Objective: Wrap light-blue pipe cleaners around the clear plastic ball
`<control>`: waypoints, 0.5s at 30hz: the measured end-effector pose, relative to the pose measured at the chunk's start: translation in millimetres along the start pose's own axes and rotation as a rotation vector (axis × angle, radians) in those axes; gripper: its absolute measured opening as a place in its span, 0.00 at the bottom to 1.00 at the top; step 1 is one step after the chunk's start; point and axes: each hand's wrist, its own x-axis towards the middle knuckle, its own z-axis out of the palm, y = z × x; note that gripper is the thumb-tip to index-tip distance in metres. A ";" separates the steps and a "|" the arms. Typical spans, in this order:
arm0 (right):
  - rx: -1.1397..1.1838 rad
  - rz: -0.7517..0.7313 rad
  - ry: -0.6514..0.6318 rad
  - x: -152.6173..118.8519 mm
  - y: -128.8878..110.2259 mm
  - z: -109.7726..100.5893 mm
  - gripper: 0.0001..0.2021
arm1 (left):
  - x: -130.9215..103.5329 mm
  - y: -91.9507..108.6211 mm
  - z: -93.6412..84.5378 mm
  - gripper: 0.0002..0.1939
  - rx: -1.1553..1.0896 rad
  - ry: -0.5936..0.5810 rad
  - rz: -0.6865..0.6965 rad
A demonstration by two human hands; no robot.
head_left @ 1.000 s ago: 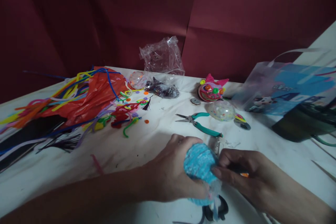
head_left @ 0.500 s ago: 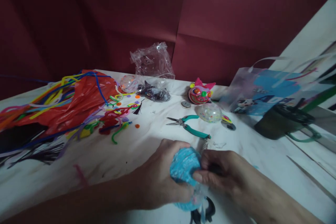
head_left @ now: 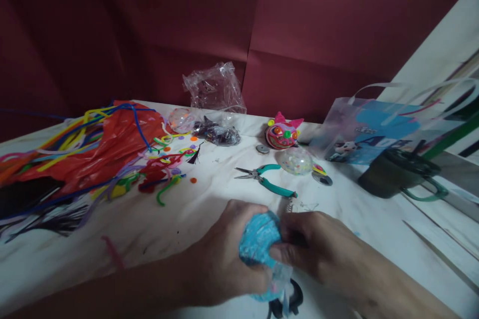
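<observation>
Head view: the left hand [head_left: 229, 254] spreads its fingers around a rounded, rough-textured blue object [head_left: 260, 235], gripping it above the pale, marbled surface [head_left: 202, 209]. The right hand [head_left: 314, 241] bends its fingers against the object's near side — whether they pinch anything, I cannot tell — and beyond lie slim metal pliers [head_left: 277, 189] with smooth green handles.

plastic bag [head_left: 374, 127] | large letter "a" | following letters, smaller print unclear
</observation>
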 end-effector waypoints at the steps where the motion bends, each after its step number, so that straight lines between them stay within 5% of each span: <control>1: 0.002 -0.010 0.013 0.7 1.1 0.1 0.10 | 0.5 -0.4 -0.4 0.29 -0.009 0.006 -0.002; 15: 0.312 -0.114 -0.021 -6.3 21.5 3.5 0.23 | 3.2 -6.2 -2.9 0.30 -0.127 -0.015 -0.028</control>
